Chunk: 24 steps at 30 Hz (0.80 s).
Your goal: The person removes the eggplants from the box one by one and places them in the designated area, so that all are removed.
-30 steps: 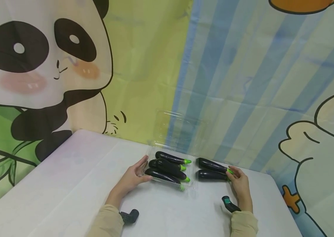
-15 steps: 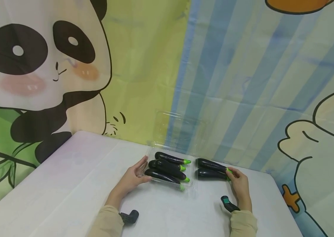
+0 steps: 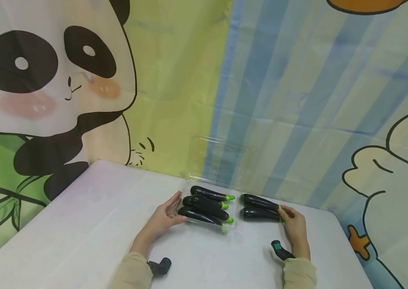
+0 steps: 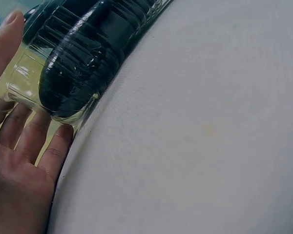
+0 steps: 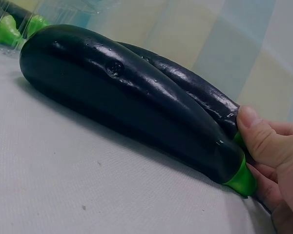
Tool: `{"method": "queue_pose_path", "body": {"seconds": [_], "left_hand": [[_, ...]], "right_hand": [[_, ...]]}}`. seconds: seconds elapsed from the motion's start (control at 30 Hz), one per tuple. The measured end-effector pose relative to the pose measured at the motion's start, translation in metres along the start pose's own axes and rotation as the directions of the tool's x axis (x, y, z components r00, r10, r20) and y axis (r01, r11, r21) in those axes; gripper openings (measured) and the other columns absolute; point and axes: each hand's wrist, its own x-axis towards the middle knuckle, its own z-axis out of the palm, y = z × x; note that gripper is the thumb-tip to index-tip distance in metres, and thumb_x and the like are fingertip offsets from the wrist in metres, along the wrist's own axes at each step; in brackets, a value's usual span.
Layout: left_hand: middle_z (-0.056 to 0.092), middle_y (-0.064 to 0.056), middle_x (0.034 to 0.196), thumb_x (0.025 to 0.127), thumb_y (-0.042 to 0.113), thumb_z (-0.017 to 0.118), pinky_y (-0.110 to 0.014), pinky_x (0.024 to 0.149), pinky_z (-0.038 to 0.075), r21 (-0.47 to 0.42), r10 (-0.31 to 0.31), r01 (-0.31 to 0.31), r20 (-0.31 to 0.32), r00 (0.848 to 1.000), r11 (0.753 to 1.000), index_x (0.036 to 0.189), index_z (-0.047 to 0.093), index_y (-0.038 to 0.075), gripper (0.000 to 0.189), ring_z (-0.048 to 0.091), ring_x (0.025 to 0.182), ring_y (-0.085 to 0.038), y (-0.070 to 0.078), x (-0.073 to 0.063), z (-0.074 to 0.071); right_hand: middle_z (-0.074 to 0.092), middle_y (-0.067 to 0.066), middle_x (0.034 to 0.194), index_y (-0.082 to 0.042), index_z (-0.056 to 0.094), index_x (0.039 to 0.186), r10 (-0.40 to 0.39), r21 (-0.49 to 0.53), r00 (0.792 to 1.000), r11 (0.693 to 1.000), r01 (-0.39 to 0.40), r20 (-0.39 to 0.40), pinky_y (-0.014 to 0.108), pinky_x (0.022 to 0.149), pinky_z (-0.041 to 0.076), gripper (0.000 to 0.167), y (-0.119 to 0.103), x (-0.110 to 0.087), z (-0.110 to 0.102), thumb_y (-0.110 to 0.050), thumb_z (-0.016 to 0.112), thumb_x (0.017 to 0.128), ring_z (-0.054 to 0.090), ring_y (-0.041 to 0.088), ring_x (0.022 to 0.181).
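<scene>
A clear plastic clamshell box (image 3: 238, 224) with its lid (image 3: 222, 160) raised holds several dark eggplants (image 3: 209, 206) with green stem ends. My left hand (image 3: 160, 218) holds the box's left end, thumb on one side and fingers on the other; the left wrist view shows these fingers (image 4: 36, 131) against the clear wall. Right of the box, two more eggplants lie side by side on the table. My right hand (image 3: 294, 226) pinches the green stem end of the farther eggplant (image 5: 185, 80). The nearer eggplant (image 5: 132, 105) lies against it, its stem end beside my fingers.
The white-covered table (image 3: 92, 241) meets a printed cloth backdrop (image 3: 175, 100) right behind the box and the loose eggplants. Black wrist-worn devices (image 3: 281, 251) sit by both cuffs.
</scene>
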Motion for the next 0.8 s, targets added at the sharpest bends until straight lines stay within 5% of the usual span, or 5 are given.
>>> {"method": "queue_pose_path", "body": {"seconds": [0.47,0.8], "left_hand": [[0.023,0.009,0.157,0.077,0.026,0.079,-0.047,0.118,0.020,0.018,-0.048,0.049,-0.051,0.998,0.999,0.152,0.021,0.029,0.095,0.024,0.144,-0.015,-0.003,-0.044,0.017],[0.023,0.010,0.157,0.077,0.031,0.078,-0.043,0.118,0.022,0.077,0.017,-0.015,-0.031,0.999,0.997,0.153,0.020,0.023,0.096,0.025,0.144,-0.016,0.006,-0.013,0.007]], "right_hand": [[0.066,0.010,0.115,-0.014,0.063,0.122,0.058,-0.070,0.998,0.996,-0.058,0.009,0.015,0.070,0.043,0.045,0.011,-0.033,-0.004,-0.047,0.058,0.091,0.055,0.011,0.093],[0.068,0.011,0.106,-0.008,0.066,0.116,-0.010,0.019,0.995,1.000,0.012,-0.095,0.009,0.061,0.042,0.037,0.000,-0.016,0.001,-0.036,0.063,0.091,0.051,-0.004,0.075]]}}
